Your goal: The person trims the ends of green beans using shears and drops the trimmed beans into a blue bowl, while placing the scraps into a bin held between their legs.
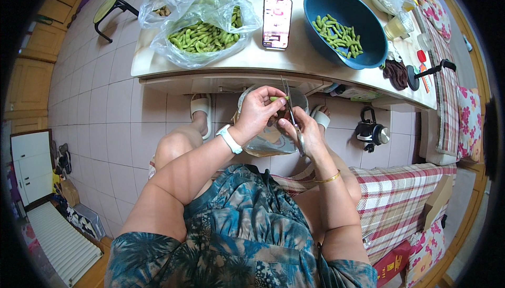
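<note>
Between the thumb and fingers of my left hand is a green soybean pod. My right hand grips a pair of metal scissors, whose blades point away from me and lie right at the pod's end. Below both hands stands a bin lined with a clear plastic bag; my hands hide part of its inside. On the table, a clear plastic bag holds many pods. A blue plastic basin to the right contains a smaller heap of pods.
A smartphone with a lit screen lies between bag and basin on the table. Farther right are a glass of pale liquid, a dark cloth and a black stand. A black flask stands on the tiled floor.
</note>
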Available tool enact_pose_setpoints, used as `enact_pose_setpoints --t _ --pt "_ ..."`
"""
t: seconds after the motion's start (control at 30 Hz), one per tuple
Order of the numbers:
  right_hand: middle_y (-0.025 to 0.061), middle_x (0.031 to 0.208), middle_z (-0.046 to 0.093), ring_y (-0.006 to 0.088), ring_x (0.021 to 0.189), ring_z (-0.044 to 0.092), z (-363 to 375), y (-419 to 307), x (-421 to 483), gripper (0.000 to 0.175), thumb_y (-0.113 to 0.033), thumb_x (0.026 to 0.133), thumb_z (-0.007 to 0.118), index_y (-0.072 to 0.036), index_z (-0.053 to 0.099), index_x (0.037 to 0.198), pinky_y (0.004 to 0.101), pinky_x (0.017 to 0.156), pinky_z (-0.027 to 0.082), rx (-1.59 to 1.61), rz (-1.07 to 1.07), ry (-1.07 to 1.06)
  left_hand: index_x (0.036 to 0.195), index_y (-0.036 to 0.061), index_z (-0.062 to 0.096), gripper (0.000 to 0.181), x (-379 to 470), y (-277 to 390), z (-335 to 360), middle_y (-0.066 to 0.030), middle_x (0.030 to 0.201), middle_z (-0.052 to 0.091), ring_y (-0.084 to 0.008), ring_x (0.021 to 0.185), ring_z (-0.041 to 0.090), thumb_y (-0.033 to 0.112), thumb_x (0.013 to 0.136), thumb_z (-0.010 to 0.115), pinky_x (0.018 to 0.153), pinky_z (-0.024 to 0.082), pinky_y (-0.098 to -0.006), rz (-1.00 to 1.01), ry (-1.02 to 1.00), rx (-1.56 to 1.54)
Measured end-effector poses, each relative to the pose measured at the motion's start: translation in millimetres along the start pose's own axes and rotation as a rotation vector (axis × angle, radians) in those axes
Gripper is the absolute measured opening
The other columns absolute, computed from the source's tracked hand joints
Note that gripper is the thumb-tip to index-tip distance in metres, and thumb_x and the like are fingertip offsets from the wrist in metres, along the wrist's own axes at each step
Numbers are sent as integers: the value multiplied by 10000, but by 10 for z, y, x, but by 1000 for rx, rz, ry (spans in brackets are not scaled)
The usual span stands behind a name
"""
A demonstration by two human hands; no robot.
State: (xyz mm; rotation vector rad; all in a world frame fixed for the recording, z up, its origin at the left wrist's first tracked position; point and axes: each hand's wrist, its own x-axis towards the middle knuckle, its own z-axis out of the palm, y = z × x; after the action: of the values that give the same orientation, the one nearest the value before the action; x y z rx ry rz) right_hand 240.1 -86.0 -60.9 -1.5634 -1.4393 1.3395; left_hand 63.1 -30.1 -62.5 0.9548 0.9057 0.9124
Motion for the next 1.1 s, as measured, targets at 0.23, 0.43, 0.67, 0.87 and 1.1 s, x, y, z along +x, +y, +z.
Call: enact_pose_setpoints --t 0.23,0.43,0.67,0.87,1.1 --pt "112 682 556 198 623 476 -66 -98 -28 394 -375 922 756 -5 619 932 352 603 428 -142 76 -69 1089 14 646 142 -9 -143 -87 -32 971 712 -88 842 679 92 977 685 703 532 -216 -107 47 12" --pt "47 594 503 125 545 473 -76 -103 -39 431 -406 934 745 -16 600 821 308 511 388 -305 97 -96 1085 0 637 144 -47 -309 -103 -54 957 714 -102 834 692 85 977 680 705 568 -219 -226 97 -30" --pt "-2 574 524 93 514 480 -96 -51 -38 402 -408 911 777 -25 669 853 286 467 364 -269 197 -129 1037 -18 638 152 -65 -358 -78 -58 882 706 -98 750 682 90 958 711 622 558 -212 -283 144 -76" --pt "-11 585 541 84 518 476 -110 -18 -61 386 -376 896 802 -18 664 844 272 471 368 -303 188 -122 1052 -6 627 153 -95 -355 -76 -58 890 694 -98 767 674 97 965 699 632 556 -217 -357 127 -2" --pt "123 676 630 207 594 564 -113 116 2 378 -338 858 824 -5 654 913 355 592 477 -111 30 82 1099 28 637 155 -114 -219 3 -26 946 704 -86 836 676 130 989 675 708 537 -212 -273 87 -28"
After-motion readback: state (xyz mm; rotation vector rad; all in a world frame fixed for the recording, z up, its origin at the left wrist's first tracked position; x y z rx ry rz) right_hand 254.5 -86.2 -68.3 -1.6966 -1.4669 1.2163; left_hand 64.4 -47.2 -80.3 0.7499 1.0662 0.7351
